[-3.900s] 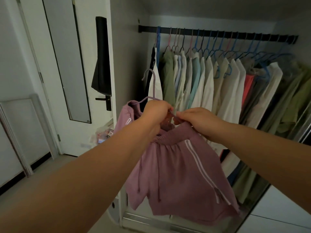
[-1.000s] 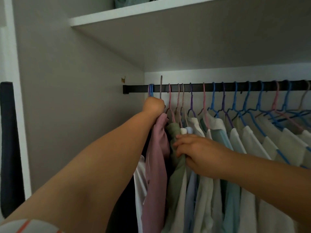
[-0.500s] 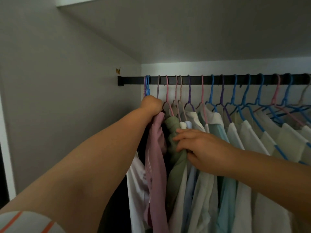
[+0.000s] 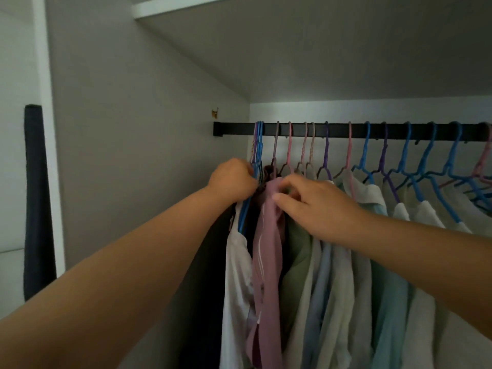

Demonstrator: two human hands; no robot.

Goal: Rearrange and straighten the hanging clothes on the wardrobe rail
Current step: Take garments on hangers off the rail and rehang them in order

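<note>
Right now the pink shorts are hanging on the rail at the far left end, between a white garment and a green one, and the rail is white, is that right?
Not quite: the rail is black, as the head view shows. The rest stands: the pink shorts hang near its left end, between the white garment and the green one.

Wardrobe surroundings
A white shelf [image 4: 186, 8] spans overhead; a dark cloth [image 4: 37, 203] hangs at the far left edge.

Black rail [image 4: 346, 131] — coloured hangers [image 4: 366, 145] hooked along it — carrying shirts [image 4: 343, 275]
</note>
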